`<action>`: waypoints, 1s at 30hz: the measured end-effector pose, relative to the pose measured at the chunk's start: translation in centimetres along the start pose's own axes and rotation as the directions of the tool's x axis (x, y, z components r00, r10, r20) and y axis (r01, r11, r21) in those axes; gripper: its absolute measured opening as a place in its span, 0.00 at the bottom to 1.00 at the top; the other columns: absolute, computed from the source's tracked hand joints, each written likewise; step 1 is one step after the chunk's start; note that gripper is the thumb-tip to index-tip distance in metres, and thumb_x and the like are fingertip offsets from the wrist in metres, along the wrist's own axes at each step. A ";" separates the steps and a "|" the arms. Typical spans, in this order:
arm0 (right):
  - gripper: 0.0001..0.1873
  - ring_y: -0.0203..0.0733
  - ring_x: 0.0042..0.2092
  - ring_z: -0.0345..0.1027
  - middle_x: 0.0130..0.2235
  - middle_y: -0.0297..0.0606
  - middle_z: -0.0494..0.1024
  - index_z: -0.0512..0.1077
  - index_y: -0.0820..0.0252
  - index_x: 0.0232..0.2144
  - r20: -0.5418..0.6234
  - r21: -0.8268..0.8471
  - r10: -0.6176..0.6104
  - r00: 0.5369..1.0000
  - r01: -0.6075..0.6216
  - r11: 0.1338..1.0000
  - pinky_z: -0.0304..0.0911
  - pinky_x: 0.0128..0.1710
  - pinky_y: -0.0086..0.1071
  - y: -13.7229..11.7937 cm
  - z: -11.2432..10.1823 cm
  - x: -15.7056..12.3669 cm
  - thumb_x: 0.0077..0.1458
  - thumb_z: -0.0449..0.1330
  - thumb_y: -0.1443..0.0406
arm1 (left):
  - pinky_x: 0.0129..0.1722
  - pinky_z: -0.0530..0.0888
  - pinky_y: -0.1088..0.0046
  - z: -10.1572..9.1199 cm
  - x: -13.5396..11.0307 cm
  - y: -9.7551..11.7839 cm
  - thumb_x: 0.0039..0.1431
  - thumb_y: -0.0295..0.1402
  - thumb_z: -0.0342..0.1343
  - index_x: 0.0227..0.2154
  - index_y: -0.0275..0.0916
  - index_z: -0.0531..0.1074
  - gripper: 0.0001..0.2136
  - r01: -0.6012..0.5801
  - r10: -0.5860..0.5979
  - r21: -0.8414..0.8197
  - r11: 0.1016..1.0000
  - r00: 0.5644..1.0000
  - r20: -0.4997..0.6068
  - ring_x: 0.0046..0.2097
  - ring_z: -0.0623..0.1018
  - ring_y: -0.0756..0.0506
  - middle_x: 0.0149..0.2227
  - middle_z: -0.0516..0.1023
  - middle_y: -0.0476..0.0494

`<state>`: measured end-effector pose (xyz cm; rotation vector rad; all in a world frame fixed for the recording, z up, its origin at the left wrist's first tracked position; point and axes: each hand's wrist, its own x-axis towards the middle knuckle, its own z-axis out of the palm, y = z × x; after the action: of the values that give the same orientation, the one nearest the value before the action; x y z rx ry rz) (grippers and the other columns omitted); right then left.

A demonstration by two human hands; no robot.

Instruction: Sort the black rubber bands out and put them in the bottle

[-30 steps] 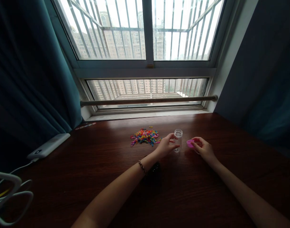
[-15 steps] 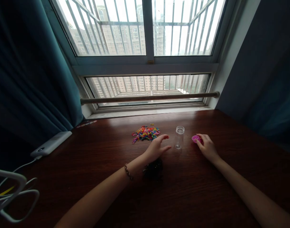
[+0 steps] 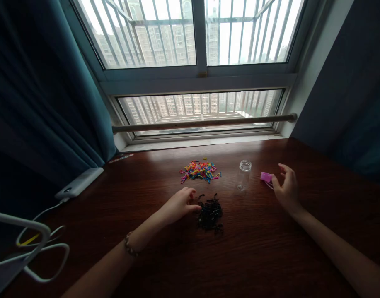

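Observation:
A small clear jar (image 3: 243, 177) stands open and upright on the dark wooden table (image 3: 245, 248). Its pink lid (image 3: 266, 177) lies on the table just right of it. My right hand (image 3: 287, 189) hovers beside the lid with fingers spread, touching nothing I can see. Left of the jar, my left hand (image 3: 179, 204) rests on the table with curled fingertips at the edge of a pile of small black bands (image 3: 210, 214). Behind it lies a pile of small multicoloured bands (image 3: 199, 170).
A white power bank (image 3: 79, 183) with a cable lies at the table's left edge by a teal curtain (image 3: 43, 91). White looped cords (image 3: 28, 248) sit at the near left. A barred window (image 3: 202, 62) with a rail runs along the back.
My left hand let go of the jar and drew back left to the black pile. My right hand set the pink lid down and opened. The view shifted left.

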<state>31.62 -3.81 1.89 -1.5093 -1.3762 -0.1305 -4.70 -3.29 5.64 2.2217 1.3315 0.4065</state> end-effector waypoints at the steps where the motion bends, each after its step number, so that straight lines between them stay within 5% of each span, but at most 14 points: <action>1: 0.22 0.50 0.51 0.57 0.50 0.49 0.63 0.58 0.61 0.49 0.020 0.018 -0.095 0.995 0.094 0.995 0.56 0.48 0.45 -1.9 -0.5 -0.5 0.50 0.52 0.63 | 0.33 0.66 0.74 0.2 0.0 0.0 0.40 0.45 0.59 0.38 0.36 0.67 0.23 0.011 -0.011 0.004 1.000 1.000 0.014 0.33 0.68 0.48 0.35 0.67 0.46; 3: 0.14 0.46 0.45 0.63 0.43 0.44 0.68 0.63 0.57 0.42 0.259 0.119 -0.292 0.921 0.269 0.956 0.59 0.45 0.41 -6.1 -1.1 -2.0 0.52 0.51 0.65 | 0.34 0.67 0.73 0.6 -0.2 0.2 0.33 0.47 0.62 0.39 0.36 0.66 0.28 -0.001 0.001 -0.001 1.000 0.998 0.057 0.35 0.68 0.47 0.37 0.65 0.45; 4: 0.11 0.44 0.42 0.64 0.40 0.42 0.70 0.65 0.56 0.40 0.458 0.190 -0.365 0.811 0.312 0.931 0.60 0.43 0.38 -8.1 -1.0 -2.9 0.52 0.51 0.65 | 0.34 0.67 0.73 0.8 -0.2 0.4 0.31 0.47 0.63 0.40 0.36 0.66 0.31 -0.024 0.025 -0.012 1.000 0.996 0.085 0.36 0.68 0.46 0.38 0.64 0.45; 6: 0.14 0.43 0.39 0.65 0.39 0.41 0.69 0.65 0.57 0.42 0.690 0.197 -0.317 0.650 0.253 0.947 0.62 0.40 0.35 -11.6 -0.3 -4.4 0.51 0.53 0.62 | 0.35 0.67 0.73 1.1 -0.3 0.8 0.29 0.46 0.64 0.42 0.37 0.65 0.34 -0.074 0.078 -0.037 0.997 0.989 0.129 0.37 0.68 0.46 0.40 0.63 0.45; 10: 0.39 0.46 0.40 0.66 0.43 0.44 0.66 0.61 0.62 0.47 0.887 0.103 -0.176 0.427 0.187 0.977 0.62 0.38 0.34 -14.8 2.7 -5.3 0.31 0.67 0.57 | 0.34 0.67 0.73 1.8 -0.5 1.1 0.31 0.43 0.64 0.40 0.39 0.67 0.29 -0.110 0.114 -0.037 0.993 0.988 0.105 0.36 0.68 0.46 0.39 0.64 0.45; 13: 0.34 0.46 0.39 0.66 0.42 0.43 0.66 0.64 0.61 0.43 0.929 0.074 -0.159 0.334 0.253 0.965 0.61 0.37 0.33 -15.1 4.0 -4.8 0.31 0.67 0.58 | 0.34 0.67 0.74 2.1 -0.6 1.2 0.36 0.41 0.63 0.37 0.39 0.70 0.22 -0.149 0.149 -0.007 0.989 0.984 0.097 0.35 0.69 0.47 0.36 0.66 0.46; 20: 0.11 0.41 0.36 0.67 0.36 0.39 0.70 0.68 0.59 0.36 0.885 0.130 -0.312 0.345 0.461 0.878 0.60 0.34 0.29 -14.6 3.3 -4.8 0.48 0.54 0.64 | 0.35 0.66 0.76 2.6 -1.0 2.1 0.50 0.30 0.53 0.32 0.39 0.72 0.07 -0.260 0.246 0.154 0.953 0.964 0.106 0.35 0.71 0.48 0.33 0.70 0.46; 30: 0.07 0.37 0.32 0.67 0.29 0.36 0.74 0.74 0.59 0.28 0.840 0.175 -0.375 0.393 0.458 0.872 0.57 0.32 0.26 -13.5 3.9 -3.7 0.46 0.55 0.69 | 0.36 0.67 0.75 3.1 -1.1 2.1 0.54 0.30 0.49 0.30 0.39 0.71 0.07 -0.321 0.320 0.337 0.885 0.945 0.060 0.35 0.70 0.48 0.31 0.70 0.46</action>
<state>17.79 -6.17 5.69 -1.2626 -2.6107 0.3220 -2.14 -5.95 4.34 2.7495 1.0952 0.3029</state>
